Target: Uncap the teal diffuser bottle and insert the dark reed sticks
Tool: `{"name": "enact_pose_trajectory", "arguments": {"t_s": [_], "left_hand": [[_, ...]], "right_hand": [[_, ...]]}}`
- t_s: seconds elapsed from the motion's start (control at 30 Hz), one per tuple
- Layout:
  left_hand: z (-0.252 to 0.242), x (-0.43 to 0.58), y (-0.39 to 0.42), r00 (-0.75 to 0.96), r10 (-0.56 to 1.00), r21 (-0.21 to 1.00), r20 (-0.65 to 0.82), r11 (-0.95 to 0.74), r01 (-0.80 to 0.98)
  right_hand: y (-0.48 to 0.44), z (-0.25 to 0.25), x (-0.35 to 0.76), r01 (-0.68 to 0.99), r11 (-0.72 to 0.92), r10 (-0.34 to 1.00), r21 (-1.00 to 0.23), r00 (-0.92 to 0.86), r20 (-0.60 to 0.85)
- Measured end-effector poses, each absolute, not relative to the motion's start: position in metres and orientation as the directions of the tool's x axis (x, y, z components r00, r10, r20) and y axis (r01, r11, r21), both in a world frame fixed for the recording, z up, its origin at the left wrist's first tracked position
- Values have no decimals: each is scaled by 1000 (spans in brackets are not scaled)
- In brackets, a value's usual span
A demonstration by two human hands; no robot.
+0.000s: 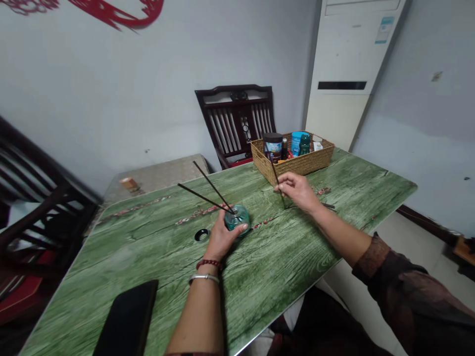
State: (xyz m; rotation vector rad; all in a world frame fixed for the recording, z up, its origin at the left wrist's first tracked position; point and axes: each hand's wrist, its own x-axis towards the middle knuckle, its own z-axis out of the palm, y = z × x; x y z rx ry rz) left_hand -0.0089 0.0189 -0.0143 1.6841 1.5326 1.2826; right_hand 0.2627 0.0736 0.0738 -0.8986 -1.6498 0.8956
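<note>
My left hand (pixel 222 236) is wrapped round a small teal glass bottle (pixel 238 216) that stands on the green wood-grain table (pixel 156 247). Two thin dark sticks (pixel 208 190) lean out of the bottle's neck toward the upper left. My right hand (pixel 297 190) is raised a little to the right of the bottle and pinches another thin dark stick (pixel 275 177) between thumb and fingers. More dark sticks (pixel 328 205) lie on the table just behind that hand. A small black cap (pixel 201 235) lies left of the bottle.
A woven basket (pixel 297 165) with jars and bottles stands at the table's far side. A black flat object (pixel 128 321) lies at the near left edge. Dark wooden chairs stand behind (pixel 237 123) and at left (pixel 37 207). A white standing air conditioner (pixel 349 69) fills the corner.
</note>
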Motion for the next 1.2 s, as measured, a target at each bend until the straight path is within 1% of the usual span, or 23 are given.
{"name": "enact_pose_trajectory", "arguments": {"t_s": [0.07,0.13,0.2,0.3,0.4,0.53,0.6,0.7,0.8,0.9,0.97,1.03,1.13,1.2], "left_hand": [[-15,-9,19,-82,950,863,300,-234,448],[-15,-9,19,-73,949,861,306,-244,446],[-15,-8,19,-65,948,855,311,-249,455],[-13,-8,17,-58,951,850,304,-243,467],[-12,-7,16,-57,954,848,293,-232,476],[-12,-7,16,-43,952,839,304,-245,486],[-13,-8,18,-47,952,838,302,-242,489],[-15,-9,21,-52,949,829,311,-244,504],[-14,-9,22,-61,950,825,306,-232,515],[-11,-8,22,-79,958,823,274,-192,534],[-11,-9,23,-79,962,824,260,-178,538],[-12,-10,24,-78,963,824,257,-176,539],[-13,-10,25,-87,962,818,257,-169,549],[-13,-10,25,-95,962,816,257,-163,555]], "right_hand": [[72,91,233,-86,450,858,-889,-234,457],[71,102,204,-220,455,829,-863,-248,500],[71,107,178,-276,453,808,-848,-275,521],[74,101,152,-248,453,804,-856,-301,513],[78,86,140,-141,458,828,-878,-290,479],[80,63,137,53,451,865,-891,-270,422],[78,52,137,171,456,875,-873,-264,406],[73,39,144,324,496,863,-806,-285,417],[69,32,172,434,569,822,-699,-334,462],[68,26,227,623,579,808,-526,-354,470],[69,19,269,777,494,844,-390,-320,432],[72,11,306,889,371,891,-268,-260,373],[76,-3,339,965,227,940,-129,-183,289],[77,-11,346,976,200,951,-82,-173,257]]}}
